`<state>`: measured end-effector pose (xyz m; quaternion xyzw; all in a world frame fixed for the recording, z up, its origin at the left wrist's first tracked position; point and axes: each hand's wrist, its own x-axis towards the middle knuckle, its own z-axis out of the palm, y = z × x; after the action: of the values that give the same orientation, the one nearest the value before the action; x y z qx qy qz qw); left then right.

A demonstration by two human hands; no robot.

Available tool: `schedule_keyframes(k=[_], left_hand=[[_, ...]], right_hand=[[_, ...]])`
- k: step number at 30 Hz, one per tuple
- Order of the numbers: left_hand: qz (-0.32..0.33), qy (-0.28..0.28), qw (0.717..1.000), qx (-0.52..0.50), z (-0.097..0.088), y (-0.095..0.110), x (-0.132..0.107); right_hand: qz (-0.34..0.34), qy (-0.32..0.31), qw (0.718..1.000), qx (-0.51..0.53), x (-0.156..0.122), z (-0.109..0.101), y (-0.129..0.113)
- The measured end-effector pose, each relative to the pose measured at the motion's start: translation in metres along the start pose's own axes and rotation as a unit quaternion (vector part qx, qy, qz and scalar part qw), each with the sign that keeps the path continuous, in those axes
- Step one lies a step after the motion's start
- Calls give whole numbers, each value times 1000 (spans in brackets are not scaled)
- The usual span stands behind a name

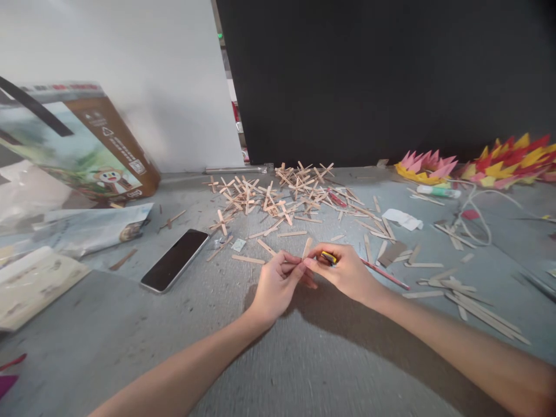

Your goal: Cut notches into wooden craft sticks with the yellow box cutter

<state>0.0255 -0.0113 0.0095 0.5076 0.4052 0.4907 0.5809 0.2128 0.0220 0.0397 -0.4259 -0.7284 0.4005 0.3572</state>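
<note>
My left hand (pixel 278 284) and my right hand (pixel 345 269) meet at the middle of the grey table (pixel 278 359), fingertips together. Both pinch a short wooden craft stick (pixel 306 248) that points up and away between them. My right hand also grips a small yellow and black tool (pixel 329 257) in its closed fingers. Just behind the hands lies a big heap of crossed wooden sticks (pixel 278 200).
A black phone (pixel 175 259) lies left of the hands. A tilted cardboard box (pixel 82 145) and papers sit at the far left. Loose sticks (pixel 473 301), a red pencil (pixel 384 273), a white cable (pixel 478 217) and paper flowers (pixel 473 165) fill the right side.
</note>
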Motion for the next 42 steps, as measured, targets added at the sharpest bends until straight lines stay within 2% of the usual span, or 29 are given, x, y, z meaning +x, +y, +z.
schedule_keyframes(k=[6, 12, 17, 27, 30, 33, 35, 38, 42], left_hand=[[10, -19, 1000, 10, 4, 2, -3], [4, -19, 999, 34, 4, 1, -4], [-8, -6, 1000, -2, 3, 2, -2], [-11, -9, 1000, -10, 3, 1, -2], [-9, -6, 999, -36, 3, 3, -1], [-7, 1, 999, -49, 3, 4, 0], [-10, 3, 999, -53, 3, 4, 0], [-9, 2, 999, -45, 2, 3, 0], [-7, -7, 1000, -1, 1, 1, -2]], right_hand=[[21, -31, 999, 1, 2, -2, -1], [33, -9, 998, -46, -2, 0, -3], [20, 21, 999, -37, -3, 0, -2], [10, -60, 998, -16, 2, -5, -4], [-6, -34, 999, -36, 4, -8, -1], [-1, 10, 999, -44, 5, -9, 2], [10, 14, 999, -34, 6, -8, 2], [26, -3, 999, -29, 5, -7, 2], [6, -36, 999, -24, 3, -4, 2]])
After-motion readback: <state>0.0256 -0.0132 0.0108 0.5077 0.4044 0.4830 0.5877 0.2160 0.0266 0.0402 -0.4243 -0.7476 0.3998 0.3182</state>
